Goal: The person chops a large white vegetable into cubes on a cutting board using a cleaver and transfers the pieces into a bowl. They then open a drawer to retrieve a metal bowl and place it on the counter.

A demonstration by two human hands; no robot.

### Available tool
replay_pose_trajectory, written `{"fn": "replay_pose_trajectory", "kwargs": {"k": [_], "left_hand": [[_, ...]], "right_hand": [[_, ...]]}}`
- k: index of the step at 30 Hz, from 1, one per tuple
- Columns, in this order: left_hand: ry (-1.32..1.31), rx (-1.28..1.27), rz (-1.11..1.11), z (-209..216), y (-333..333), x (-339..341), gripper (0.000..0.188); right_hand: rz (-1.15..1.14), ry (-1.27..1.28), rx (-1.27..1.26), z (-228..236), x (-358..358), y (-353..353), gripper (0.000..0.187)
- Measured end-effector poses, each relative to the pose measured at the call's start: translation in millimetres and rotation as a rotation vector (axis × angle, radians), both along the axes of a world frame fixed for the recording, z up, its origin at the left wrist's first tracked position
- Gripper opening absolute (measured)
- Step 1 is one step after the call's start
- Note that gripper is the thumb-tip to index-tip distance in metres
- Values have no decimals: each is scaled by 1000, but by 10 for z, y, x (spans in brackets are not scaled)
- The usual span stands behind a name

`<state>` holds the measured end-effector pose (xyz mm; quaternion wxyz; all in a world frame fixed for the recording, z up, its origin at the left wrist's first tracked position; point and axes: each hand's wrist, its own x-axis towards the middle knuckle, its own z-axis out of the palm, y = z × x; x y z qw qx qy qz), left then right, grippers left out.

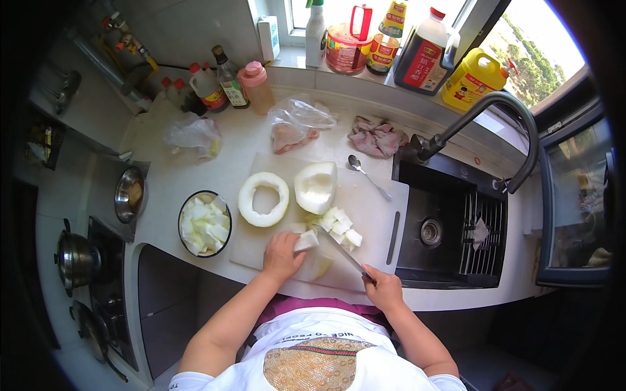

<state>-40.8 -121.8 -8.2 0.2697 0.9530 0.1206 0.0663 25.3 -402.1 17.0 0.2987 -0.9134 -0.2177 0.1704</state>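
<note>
My left hand (282, 255) grips a pale melon chunk (306, 242) and steadies it on the white cutting board (251, 251). In my right hand (383, 287) is the handle of a kitchen knife (344, 253). Its blade slants up and left, its tip beside the chunk and a pile of cut melon pieces (343, 226). Behind them sit a hollow melon ring (264, 200) and a larger scooped-out melon section (315, 188). One more melon slice (321, 266) lies near the board's front. Left of the board, a dark-rimmed bowl (182, 229) is filled with melon pieces.
A spoon (369, 176) lies on the board's far right, near a crumpled cloth (378, 137). Bagged meat (293, 133) and several bottles (229, 78) stand at the back. To the right is a black sink (417, 260) with a curved faucet (521, 120); a pot (77, 259) is far left.
</note>
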Motion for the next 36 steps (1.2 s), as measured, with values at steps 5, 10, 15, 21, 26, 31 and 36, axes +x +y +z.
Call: {"fn": "replay_pose_trajectory", "kwargs": {"k": [5, 10, 15, 21, 26, 31, 36], "left_hand": [[80, -13, -14, -44, -114, 214, 47], [294, -35, 150, 22, 63, 26, 45], [11, 190, 198, 51, 298, -110, 44], [-104, -214, -150, 171, -377, -163, 49], [354, -614, 160, 28, -452, -27, 51], [178, -360, 196, 6, -335, -51, 49], [-107, -97, -4, 5, -397, -99, 51]], "right_hand": [[1, 19, -4, -22, -15, 50, 30], [12, 4, -24, 32, 18, 72, 31], [9, 20, -47, 36, 25, 47, 33], [8, 10, -24, 28, 4, 65, 33], [18, 7, -31, 51, 5, 49, 33], [-3, 16, -25, 50, -8, 15, 33], [23, 16, -38, 55, -23, -4, 32]]}}
